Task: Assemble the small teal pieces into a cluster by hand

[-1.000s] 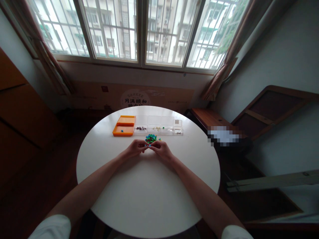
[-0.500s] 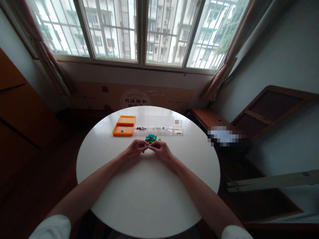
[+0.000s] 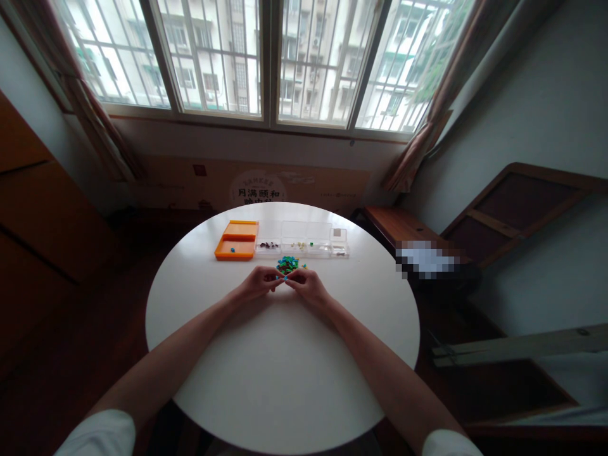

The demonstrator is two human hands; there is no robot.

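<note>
My left hand [image 3: 263, 280] and my right hand [image 3: 306, 283] meet fingertip to fingertip over the white round table [image 3: 280, 367]. A small blue piece [image 3: 285, 278], perhaps a toy brick, is pinched between the fingers of both hands; its exact shape is too small to make out. Just beyond the fingertips lies a heap of small green, blue and brown pieces [image 3: 288, 263], its near side partly hidden by my hands.
Behind the heap stands an open orange box [image 3: 234, 256] with one blue piece inside. To its right are clear plastic boxes [image 3: 323, 254] holding dark, pale yellow and green pieces. A wooden bench [image 3: 394, 223] is beyond the table's right edge.
</note>
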